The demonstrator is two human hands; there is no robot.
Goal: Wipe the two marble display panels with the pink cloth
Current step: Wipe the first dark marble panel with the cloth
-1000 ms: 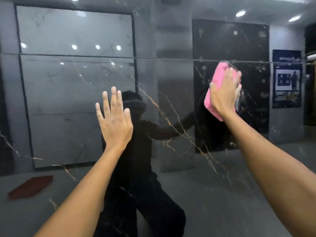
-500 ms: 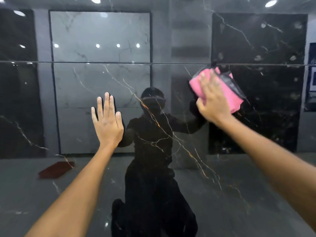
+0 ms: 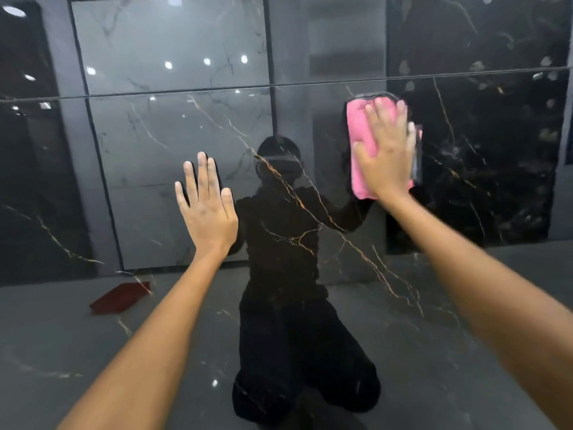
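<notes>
A person's right hand (image 3: 386,156) presses a pink cloth (image 3: 361,141) flat against a glossy black marble panel (image 3: 310,305), fingers (image 3: 370,117) spread straight over it, just below a horizontal seam (image 3: 217,88). The left hand (image 3: 207,209) rests open-palmed on the panel, lower and well apart from the cloth, fingers straight, holding nothing.

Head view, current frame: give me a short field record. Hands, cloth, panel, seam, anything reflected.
left hand: flat on the marble panel, fingers straight, holding nothing
right hand: presses the pink cloth against the panel with spread fingers
cloth position: just below the horizontal seam, right of centre
panel surface: dark, glossy, gold veins
reflection: kneeling person in dark clothes, ceiling lights, red flat object lower left
</notes>
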